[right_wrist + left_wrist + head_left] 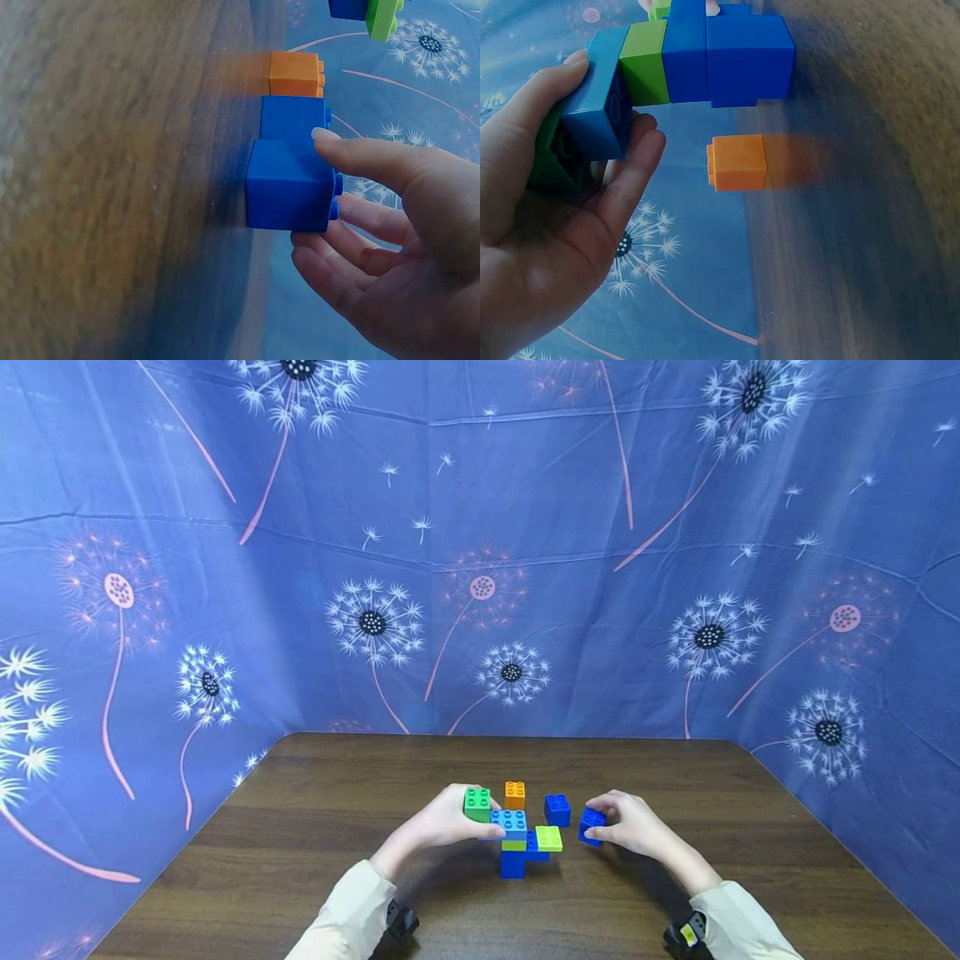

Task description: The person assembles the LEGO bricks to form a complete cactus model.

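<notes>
My left hand (448,820) grips a built block structure by its light blue brick (512,823), thumb on the near side. A green brick (477,804) sits on the left end of that brick. Under it come a lime brick (643,64) and a dark blue brick (513,865). Towards the right the structure reaches out in blue, topped by another lime brick (549,838). My right hand (636,823) pinches a loose dark blue brick (291,187) between thumb and fingers, its studs facing up, close over the table.
A second loose blue brick (557,810) stands just behind and left of the pinched one. An orange brick (514,794) stands behind the structure. The brown wooden table (360,768) ends at the back before a blue dandelion-print cloth (585,610).
</notes>
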Motion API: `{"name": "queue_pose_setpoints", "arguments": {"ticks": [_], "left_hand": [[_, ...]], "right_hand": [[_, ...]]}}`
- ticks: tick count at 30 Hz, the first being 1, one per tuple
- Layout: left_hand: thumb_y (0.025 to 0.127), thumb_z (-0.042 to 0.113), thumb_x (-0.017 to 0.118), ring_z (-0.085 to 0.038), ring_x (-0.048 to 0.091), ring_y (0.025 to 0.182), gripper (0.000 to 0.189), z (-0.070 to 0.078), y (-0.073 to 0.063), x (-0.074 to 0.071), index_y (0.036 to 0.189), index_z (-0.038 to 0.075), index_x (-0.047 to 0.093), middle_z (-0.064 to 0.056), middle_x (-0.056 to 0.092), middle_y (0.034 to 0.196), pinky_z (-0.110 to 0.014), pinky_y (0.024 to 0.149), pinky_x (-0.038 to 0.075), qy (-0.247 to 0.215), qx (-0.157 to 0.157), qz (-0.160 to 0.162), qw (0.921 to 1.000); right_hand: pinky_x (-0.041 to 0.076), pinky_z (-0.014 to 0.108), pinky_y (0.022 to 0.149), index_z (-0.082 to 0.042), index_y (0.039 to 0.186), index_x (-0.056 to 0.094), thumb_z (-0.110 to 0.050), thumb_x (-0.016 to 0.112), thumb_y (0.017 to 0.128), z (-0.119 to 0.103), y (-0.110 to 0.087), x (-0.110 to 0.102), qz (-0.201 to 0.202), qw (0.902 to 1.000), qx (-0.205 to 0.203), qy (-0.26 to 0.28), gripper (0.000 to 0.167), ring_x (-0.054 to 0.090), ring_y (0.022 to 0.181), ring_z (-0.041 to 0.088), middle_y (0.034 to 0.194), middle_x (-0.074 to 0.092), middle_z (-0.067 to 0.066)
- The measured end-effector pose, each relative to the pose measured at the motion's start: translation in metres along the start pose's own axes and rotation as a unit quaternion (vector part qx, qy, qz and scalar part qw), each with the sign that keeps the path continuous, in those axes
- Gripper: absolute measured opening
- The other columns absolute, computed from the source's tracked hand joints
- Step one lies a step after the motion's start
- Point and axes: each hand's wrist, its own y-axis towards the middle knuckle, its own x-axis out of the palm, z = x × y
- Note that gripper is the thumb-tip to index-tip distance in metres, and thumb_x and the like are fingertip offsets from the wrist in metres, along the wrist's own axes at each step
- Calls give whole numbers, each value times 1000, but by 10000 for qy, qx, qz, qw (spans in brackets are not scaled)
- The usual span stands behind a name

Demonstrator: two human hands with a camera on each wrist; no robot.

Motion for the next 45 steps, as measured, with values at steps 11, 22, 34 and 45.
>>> {"name": "queue_pose_setpoints", "arguments": {"ticks": [11,22,34,45], "left_hand": [[78,28,75,-1,48,57,34,-5,1,1,98,2,67,6,62,71,-18,52,44,85,-28,-5,10000],[77,26,76,-1,49,58,29,-2,2,1,98,7,68,5,64,74,-18,54,43,74,-313,-15,9995],[77,27,76,-2,51,60,29,-2,2,1,98,7,69,5,64,75,-19,55,44,46,-271,-1,9996],[76,27,77,-1,50,59,30,-3,3,1,97,7,69,6,64,75,-18,55,44,64,-242,23,9997]], "right_hand": [[48,25,66,-1,103,65,-17,80,72,7,1,2,-199,9998,-26,74,38,60,76,15,94,68,10],[49,25,67,-2,101,63,-18,80,72,5,-1,0,-194,9994,20,271,37,61,77,15,91,66,6],[52,27,68,0,102,64,-16,78,73,-5,-2,-7,-4,9993,-80,362,36,64,77,19,90,67,7],[54,34,77,-1,105,65,-15,77,75,-18,-2,-14,272,9985,-384,291,35,64,87,23,97,66,7]]}}
